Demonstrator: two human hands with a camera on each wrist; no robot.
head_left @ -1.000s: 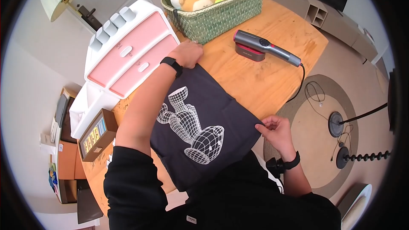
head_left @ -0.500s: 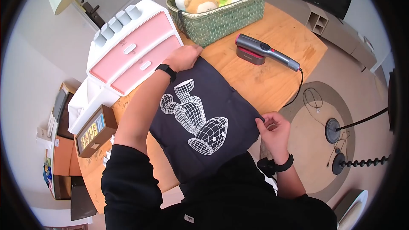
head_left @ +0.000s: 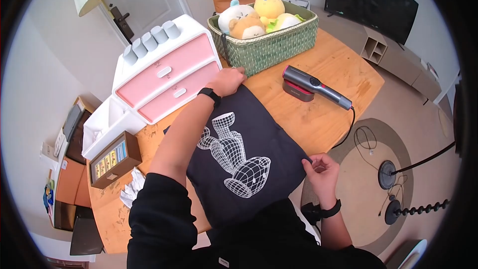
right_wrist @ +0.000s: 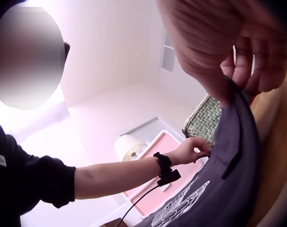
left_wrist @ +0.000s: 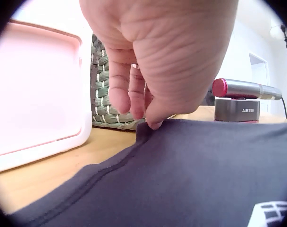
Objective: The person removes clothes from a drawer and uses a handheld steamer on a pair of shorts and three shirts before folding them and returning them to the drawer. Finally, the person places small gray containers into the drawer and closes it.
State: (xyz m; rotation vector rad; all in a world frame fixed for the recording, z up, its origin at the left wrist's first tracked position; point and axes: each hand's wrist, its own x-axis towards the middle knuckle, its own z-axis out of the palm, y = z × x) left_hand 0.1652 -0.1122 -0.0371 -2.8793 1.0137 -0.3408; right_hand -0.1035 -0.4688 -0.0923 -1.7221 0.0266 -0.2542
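Note:
A dark folded shirt (head_left: 271, 139) with a white wireframe bear print lies over the table's near side, its near end against the person's front. At its far corner, the left hand (head_left: 229, 80) pinches the edge; the left wrist view shows thumb and fingertips closing on the cloth beside a stitched hem. The right hand (head_left: 322, 172) holds the corner at the right, beyond the table edge. Seen from the right wrist, the cloth hangs from between the thumb and fingers of that hand, with a fold along its edge.
A pink-and-white drawer unit (head_left: 172, 77) and a green woven basket (head_left: 279, 52) of plush toys stand just beyond the left hand. A corded grey handheld appliance (head_left: 321, 89) rests on its stand to the right. Crumpled white paper (head_left: 132, 188) and a brown box (head_left: 115, 159) are at left.
The head view has shifted, so the table and its things appear lower in it. Both hands keep their holds on the shirt's corners, and the cloth has shifted only slightly.

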